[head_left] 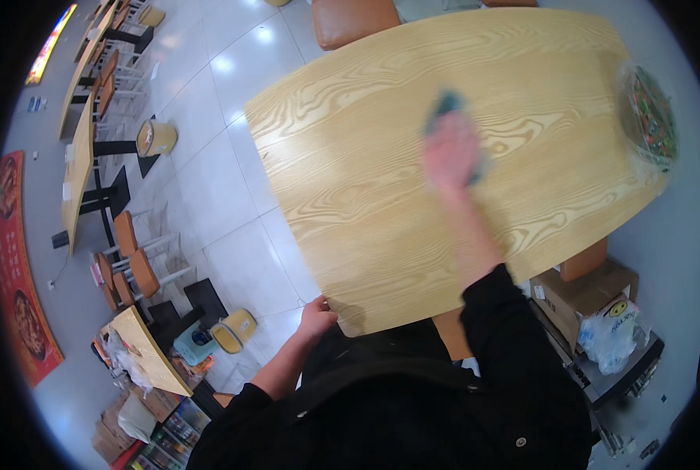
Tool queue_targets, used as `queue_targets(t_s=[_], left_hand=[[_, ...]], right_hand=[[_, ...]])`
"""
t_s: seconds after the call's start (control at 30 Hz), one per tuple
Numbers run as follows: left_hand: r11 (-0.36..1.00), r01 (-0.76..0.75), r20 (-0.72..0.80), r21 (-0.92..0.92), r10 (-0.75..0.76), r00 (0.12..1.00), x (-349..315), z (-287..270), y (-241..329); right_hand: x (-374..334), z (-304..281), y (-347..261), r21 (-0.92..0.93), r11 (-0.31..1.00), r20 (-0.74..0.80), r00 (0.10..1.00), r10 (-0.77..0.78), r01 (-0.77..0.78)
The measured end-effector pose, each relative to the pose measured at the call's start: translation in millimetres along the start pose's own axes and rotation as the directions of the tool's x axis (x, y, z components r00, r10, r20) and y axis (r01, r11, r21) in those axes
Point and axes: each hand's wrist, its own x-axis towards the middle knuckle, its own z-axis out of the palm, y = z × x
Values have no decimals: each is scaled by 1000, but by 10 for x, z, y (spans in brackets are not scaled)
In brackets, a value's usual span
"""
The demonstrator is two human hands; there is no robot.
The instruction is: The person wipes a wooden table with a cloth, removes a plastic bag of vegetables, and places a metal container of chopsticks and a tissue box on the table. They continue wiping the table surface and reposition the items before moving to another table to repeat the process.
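Observation:
My right hand (452, 150) reaches out over the wooden table (381, 211) and presses on a dark green cloth (449, 102). Hand and cloth are smeared by motion; the cloth shows past the fingertips and along the side of the palm. At the table's near left corner, my left hand (317, 316) has its fingers curled on the edge. The tabletop is pale, with a strong wood grain. A clear plastic bag with green and red contents (649, 117) sits at the table's right end.
Brown-seated chairs stand at the far edge (355, 22) and near edge (452, 333). At right, a cardboard box (589, 290) and a plastic bag (610, 341) rest on a dark stand. Yellow bins (234, 330) and more tables (80, 172) are on the left.

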Motion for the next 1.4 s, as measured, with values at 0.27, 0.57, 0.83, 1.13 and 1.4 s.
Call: queue_targets(t_s=[0.27, 0.57, 0.83, 1.13, 1.4], left_hand=[[995, -18, 242, -95, 41, 969, 50, -230, -174], [992, -124, 241, 11, 117, 963, 222, -268, -412], [969, -177, 222, 175, 136, 965, 166, -310, -306], [944, -244, 203, 223, 199, 959, 146, -296, -310], [950, -304, 198, 67, 286, 938, 332, -181, -599]], right_hand=[[-1007, -550, -1586, 816, 375, 100, 531, -842, 441], [1556, 469, -274, 7, 948, 404, 868, 288, -318], [1134, 179, -2333, 235, 868, 152, 866, -476, 436], [21, -463, -2703, 591, 445, 24, 536, -844, 673], [-362, -949, -2187, 820, 135, 563, 744, -360, -556]])
